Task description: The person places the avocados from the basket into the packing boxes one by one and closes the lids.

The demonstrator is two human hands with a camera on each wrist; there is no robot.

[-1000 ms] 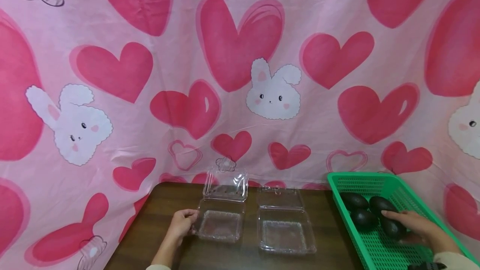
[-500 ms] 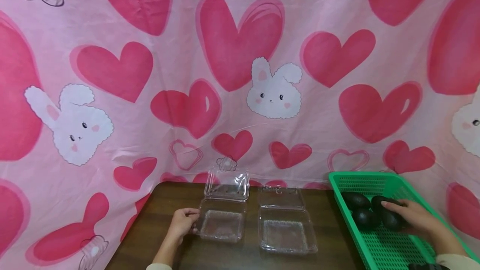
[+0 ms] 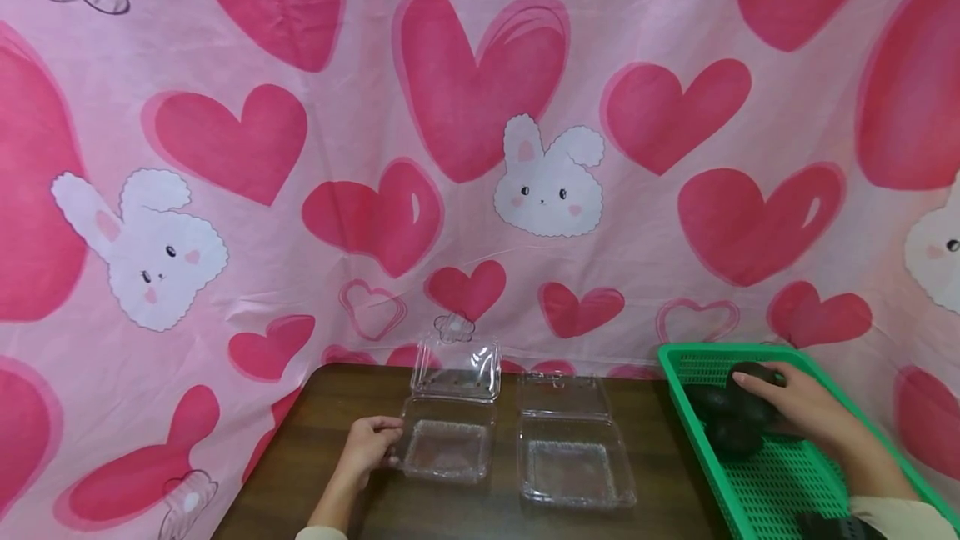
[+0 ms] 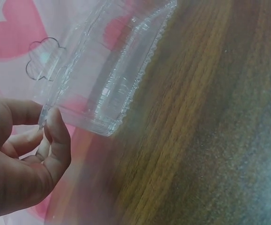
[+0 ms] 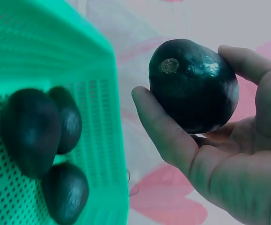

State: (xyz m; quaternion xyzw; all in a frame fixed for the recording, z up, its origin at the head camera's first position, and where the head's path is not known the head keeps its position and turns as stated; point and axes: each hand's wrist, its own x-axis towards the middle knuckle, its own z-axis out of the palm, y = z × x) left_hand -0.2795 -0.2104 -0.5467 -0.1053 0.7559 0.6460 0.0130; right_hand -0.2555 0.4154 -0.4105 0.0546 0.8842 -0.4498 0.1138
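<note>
My right hand (image 3: 806,407) grips a dark avocado (image 5: 191,89) above the green basket (image 3: 761,490), with fingers and thumb on either side of it. A pale stem scar shows on its skin in the right wrist view. Three other avocados (image 5: 30,131) lie together in the basket. On the left, my left hand (image 3: 369,446) pinches the rim edge of a clear plastic clamshell container (image 3: 448,447) between thumb and fingers. That container sits with its lid (image 3: 457,369) raised at the back, and nothing lies in it.
A second clear clamshell container (image 3: 573,473) lies open to the right of the first, its lid folded back. Both stand on a brown wooden table (image 3: 300,448). Behind hangs a pink cloth (image 3: 465,215) printed with hearts and rabbits.
My right hand has lifted the avocado up off the others and moved it toward the back of the basket. The left hand stays at the container's edge.
</note>
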